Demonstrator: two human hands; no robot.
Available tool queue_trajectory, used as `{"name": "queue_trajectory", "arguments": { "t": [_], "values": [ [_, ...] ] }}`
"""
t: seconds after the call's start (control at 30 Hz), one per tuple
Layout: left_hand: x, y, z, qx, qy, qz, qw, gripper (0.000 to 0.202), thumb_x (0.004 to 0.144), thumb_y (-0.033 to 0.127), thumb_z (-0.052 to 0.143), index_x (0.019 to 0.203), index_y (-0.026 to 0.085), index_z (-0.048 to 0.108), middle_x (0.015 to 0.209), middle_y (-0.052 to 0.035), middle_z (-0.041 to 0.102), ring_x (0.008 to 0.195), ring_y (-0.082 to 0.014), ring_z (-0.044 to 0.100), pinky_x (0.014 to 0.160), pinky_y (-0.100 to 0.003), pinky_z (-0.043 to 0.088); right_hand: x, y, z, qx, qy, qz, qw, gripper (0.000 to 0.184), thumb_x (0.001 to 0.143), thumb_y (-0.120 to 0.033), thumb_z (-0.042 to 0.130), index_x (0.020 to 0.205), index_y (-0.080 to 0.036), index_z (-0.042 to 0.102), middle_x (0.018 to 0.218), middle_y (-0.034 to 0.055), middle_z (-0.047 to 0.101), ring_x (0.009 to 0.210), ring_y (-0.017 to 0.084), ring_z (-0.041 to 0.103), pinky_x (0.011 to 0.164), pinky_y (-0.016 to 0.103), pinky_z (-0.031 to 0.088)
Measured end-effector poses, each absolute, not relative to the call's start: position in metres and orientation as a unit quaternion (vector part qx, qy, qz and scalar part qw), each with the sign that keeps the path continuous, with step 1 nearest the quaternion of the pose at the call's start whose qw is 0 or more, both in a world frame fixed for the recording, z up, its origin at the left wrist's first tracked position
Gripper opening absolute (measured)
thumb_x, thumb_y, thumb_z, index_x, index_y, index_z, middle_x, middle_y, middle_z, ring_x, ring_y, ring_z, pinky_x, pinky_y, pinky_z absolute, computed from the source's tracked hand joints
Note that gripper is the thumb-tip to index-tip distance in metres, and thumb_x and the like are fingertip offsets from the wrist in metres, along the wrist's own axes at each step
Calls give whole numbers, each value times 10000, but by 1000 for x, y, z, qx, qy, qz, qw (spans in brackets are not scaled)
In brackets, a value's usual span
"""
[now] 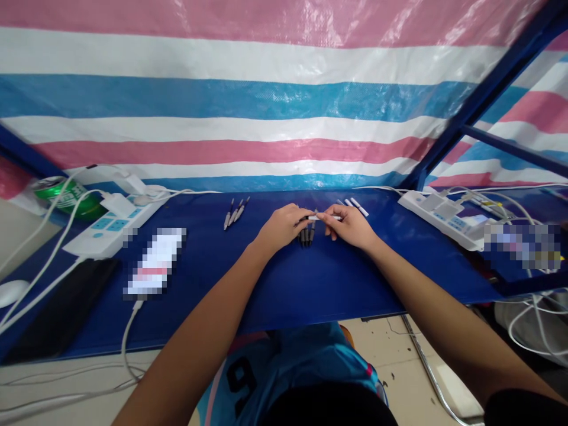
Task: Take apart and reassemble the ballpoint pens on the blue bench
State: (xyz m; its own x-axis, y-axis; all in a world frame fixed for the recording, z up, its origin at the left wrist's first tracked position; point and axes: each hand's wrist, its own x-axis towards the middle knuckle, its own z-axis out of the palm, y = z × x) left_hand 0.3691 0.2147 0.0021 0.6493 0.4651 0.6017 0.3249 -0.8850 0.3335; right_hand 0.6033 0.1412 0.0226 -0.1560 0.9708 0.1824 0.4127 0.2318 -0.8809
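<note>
A slim white pen [328, 218] lies level between my two hands above the blue table. My left hand [284, 226] pinches its left end, and the fingers of my right hand [348, 225] close around its right part. Just below the hands, several dark pens [307, 236] lie side by side, partly covered by my fingers. Left of them is a small group of grey-and-black pen parts or pens [235, 214]. Beyond my right hand are a few white pen-like pieces [358, 206]; their exact kind is too small to tell.
A white power strip [115, 225] with plugs, a green can [66, 195] and a charging phone [155, 260] are on the left. Another power strip [444, 219] with tangled cables stands right. Behind the blue table [346, 284] hangs a striped sheet [266, 97].
</note>
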Motion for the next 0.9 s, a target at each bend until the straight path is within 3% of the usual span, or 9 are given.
{"name": "queue_trajectory", "arguments": {
  "t": [0.13, 0.3, 0.43, 0.6, 0.9],
  "values": [
    [372, 211, 2, 908, 202, 355, 90, 255, 998, 196, 676, 1242, 218, 748, 1054, -77, 767, 997, -207, 695, 894, -346, 572, 604, 142, 21, -510, -678, 355, 392, 544, 942, -750, 612, 781, -230, 626, 688, 23, 722, 506, 157, 629, 543, 311, 504],
    [373, 211, 2, 904, 213, 360, 87, 256, 996, 177, 671, 1237, 218, 747, 1062, -73, 773, 994, -206, 693, 900, -352, 573, 604, 146, 20, -489, -670, 364, 424, 469, 911, -691, 701, 1034, -238, 682, 810, 36, 745, 616, 181, 683, 611, 334, 565],
    [371, 213, 3, 900, 232, 360, 81, 232, 997, 193, 674, 1215, 209, 752, 1053, -76, 779, 981, -213, 697, 892, -361, 575, 602, 146, 20, -484, -673, 349, 438, 411, 883, -629, 765, 1026, -251, 689, 898, 48, 754, 664, 197, 703, 642, 354, 590],
    [370, 214, 3, 903, 227, 357, 78, 238, 995, 184, 675, 1219, 217, 748, 1066, -71, 783, 996, -214, 693, 905, -368, 574, 602, 145, 19, -477, -677, 349, 437, 380, 913, -615, 738, 1016, -254, 680, 849, 39, 741, 646, 196, 695, 635, 355, 587],
    [370, 213, 3, 903, 218, 361, 81, 242, 998, 183, 663, 1221, 216, 750, 1087, -74, 787, 1016, -218, 700, 922, -377, 578, 603, 144, 18, -507, -674, 350, 409, 484, 906, -712, 691, 1012, -239, 700, 780, 40, 743, 590, 180, 679, 591, 331, 567]
  ]
}}
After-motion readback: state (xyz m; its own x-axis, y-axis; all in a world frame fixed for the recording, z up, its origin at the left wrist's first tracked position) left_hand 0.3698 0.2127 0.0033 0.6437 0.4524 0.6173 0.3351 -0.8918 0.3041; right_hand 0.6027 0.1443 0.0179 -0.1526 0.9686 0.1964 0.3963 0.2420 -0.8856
